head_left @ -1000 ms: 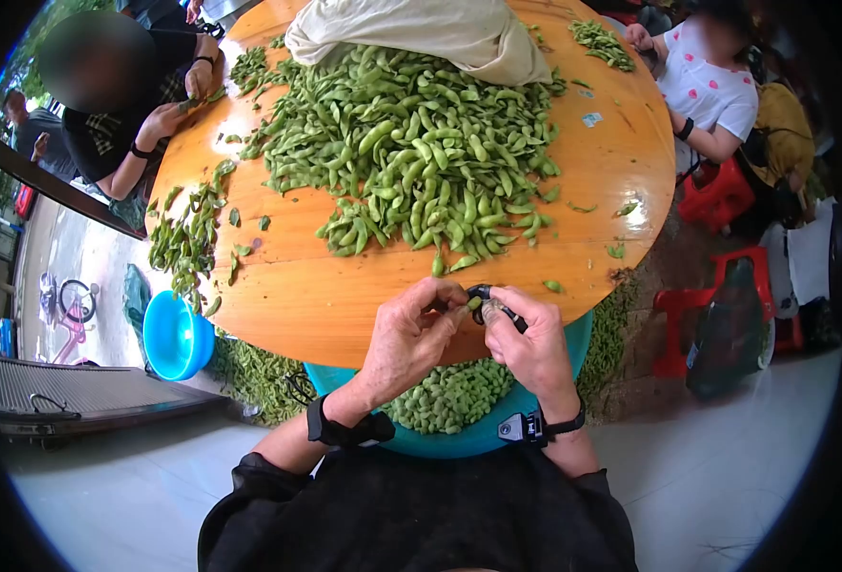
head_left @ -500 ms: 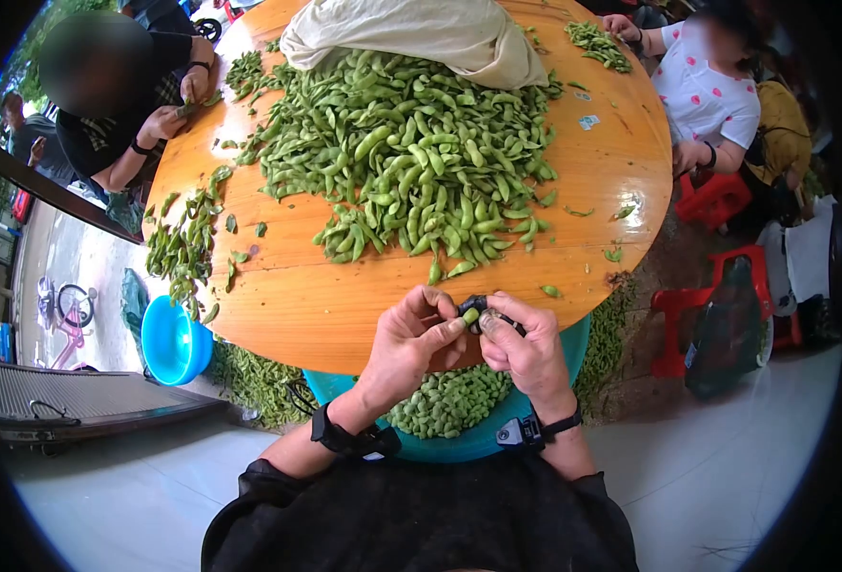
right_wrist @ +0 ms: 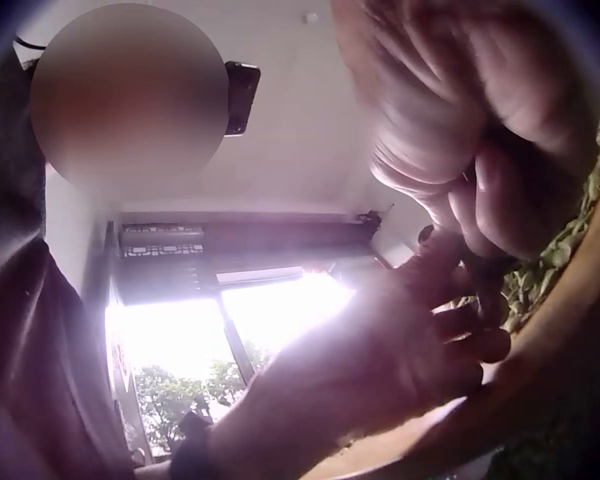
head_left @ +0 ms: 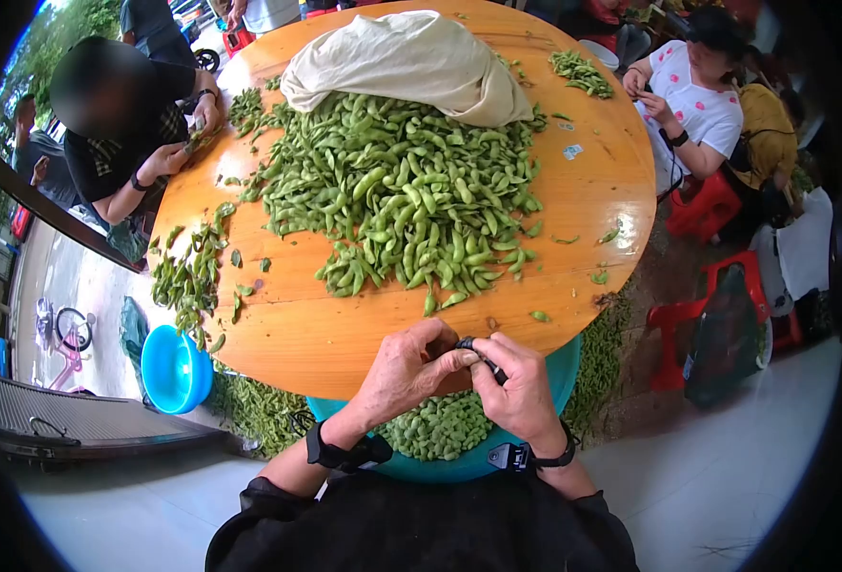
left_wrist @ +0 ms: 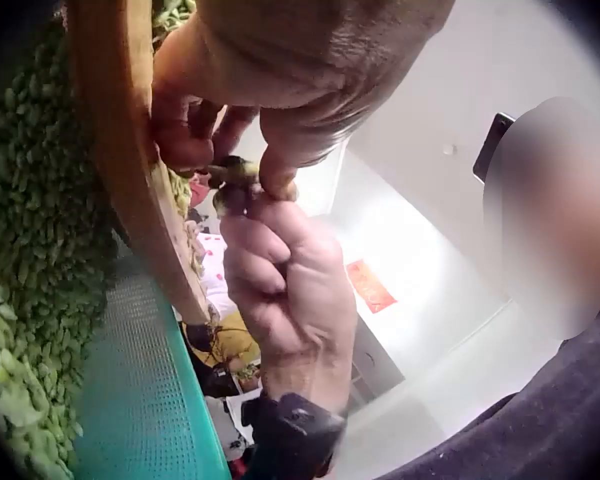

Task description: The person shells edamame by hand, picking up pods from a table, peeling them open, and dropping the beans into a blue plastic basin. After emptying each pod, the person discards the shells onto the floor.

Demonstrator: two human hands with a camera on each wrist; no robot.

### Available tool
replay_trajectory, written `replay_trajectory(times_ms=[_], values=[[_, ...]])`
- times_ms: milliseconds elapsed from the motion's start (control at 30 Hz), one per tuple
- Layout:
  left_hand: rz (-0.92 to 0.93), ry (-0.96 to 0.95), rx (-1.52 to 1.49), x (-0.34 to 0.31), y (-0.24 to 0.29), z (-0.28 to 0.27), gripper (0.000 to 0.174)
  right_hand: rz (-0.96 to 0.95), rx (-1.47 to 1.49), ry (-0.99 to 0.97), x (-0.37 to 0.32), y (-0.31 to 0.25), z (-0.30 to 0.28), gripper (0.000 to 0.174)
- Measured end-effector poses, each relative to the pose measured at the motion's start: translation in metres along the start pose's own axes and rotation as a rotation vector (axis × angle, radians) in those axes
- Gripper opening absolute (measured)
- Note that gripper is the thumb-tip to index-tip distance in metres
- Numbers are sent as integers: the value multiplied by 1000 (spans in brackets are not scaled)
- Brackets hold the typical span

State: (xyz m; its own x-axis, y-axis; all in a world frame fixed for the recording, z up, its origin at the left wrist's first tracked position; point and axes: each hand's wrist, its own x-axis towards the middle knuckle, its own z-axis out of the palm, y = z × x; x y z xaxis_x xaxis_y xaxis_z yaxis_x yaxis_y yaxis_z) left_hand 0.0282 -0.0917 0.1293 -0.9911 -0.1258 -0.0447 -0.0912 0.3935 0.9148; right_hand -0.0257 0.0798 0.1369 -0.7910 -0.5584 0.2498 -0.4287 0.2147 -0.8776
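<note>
Above the near table edge, my left hand (head_left: 404,374) and right hand (head_left: 519,393) meet at the fingertips. In the left wrist view a small green pod (left_wrist: 243,172) is pinched between the fingers of the left hand (left_wrist: 300,60) and those of the right hand (left_wrist: 298,285). Something black (head_left: 486,360) lies along the right fingers; whether it is worn or held I cannot tell. The right wrist view shows both hands touching, the pod hidden. Just beneath them, a teal basin (head_left: 562,374) holds shelled green beans (head_left: 438,429).
A large heap of green pods (head_left: 392,191), partly under a pale cloth (head_left: 406,67), covers the middle of the round wooden table (head_left: 297,343). Smaller pod piles lie left and back right. A blue basin (head_left: 175,370) stands at left, red stools at right. People sit on both sides.
Both hands and the table appear lower in the head view. The green pod seen between the fingertips is now mostly covered. The person at right has both hands raised together off the table.
</note>
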Motion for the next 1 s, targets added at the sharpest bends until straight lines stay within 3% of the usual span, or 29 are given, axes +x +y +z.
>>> replay_trajectory(times_ms=[100,233,367,500,700,767,800,900,967,1000], values=[[136,-48,52,2,2,-6,25,-13,-23,14,-2,2,2,14],[71,-53,-71,-5,-17,2,15,-23,-46,11,0,4,6,16],[-67,-91,-200,-9,-18,7,19,-76,-132,54,1,2,16,20],[-110,-32,-196,-10,-14,10,21,-133,-204,100,0,0,26,25],[-19,106,-305,-8,-24,16,24,-157,-245,69,0,-2,30,24],[-6,64,-383,-9,-33,15,28,-203,-236,105,3,0,27,21],[-100,-3,-526,-10,-26,12,30,-199,-239,104,4,-1,20,21],[-249,-153,-763,-17,4,-11,34,22,-67,55,-2,2,-18,15],[-124,-437,-547,-26,10,-22,27,167,52,56,-20,6,-58,15],[120,-546,-389,-27,7,-23,21,211,2,25,-30,7,-83,15]])
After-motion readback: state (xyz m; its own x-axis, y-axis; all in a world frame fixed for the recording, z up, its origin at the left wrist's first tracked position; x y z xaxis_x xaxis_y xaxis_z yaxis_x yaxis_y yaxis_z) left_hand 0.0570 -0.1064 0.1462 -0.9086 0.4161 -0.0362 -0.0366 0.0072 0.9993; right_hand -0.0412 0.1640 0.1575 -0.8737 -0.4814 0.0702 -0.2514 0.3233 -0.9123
